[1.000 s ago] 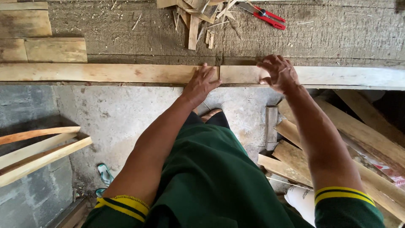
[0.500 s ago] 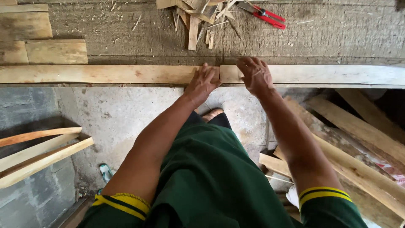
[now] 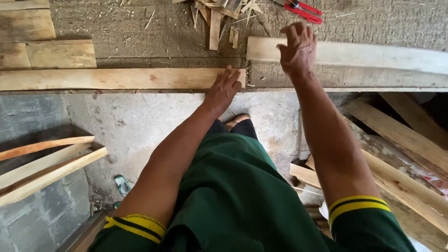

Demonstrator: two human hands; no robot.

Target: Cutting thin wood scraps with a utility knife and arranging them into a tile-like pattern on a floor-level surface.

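A pale wooden plank lies across the concrete ledge in two pieces. My left hand (image 3: pixel 223 89) presses flat on the cut end of the left piece (image 3: pixel 116 78), fingers spread. The right piece (image 3: pixel 364 52) sits offset farther from me, its end tilted up beside the cut. My right hand (image 3: pixel 297 46) is over that end with fingers apart, gripping nothing. Whether it touches the wood is unclear. Green sleeves with yellow cuffs cover my upper arms.
A red-handled cutter (image 3: pixel 303 9) and a pile of wood scraps (image 3: pixel 218 16) lie on the ledge beyond the plank. Short boards (image 3: pixel 32 51) sit at far left. Curved slats (image 3: pixel 44 163) lean lower left, several planks (image 3: pixel 401 149) lower right. A sandal (image 3: pixel 122 184) lies below.
The single long plank now shows as two pieces, the right one shifted away from me. My right hand has lifted and opened over it. The left hand stays near the cut.
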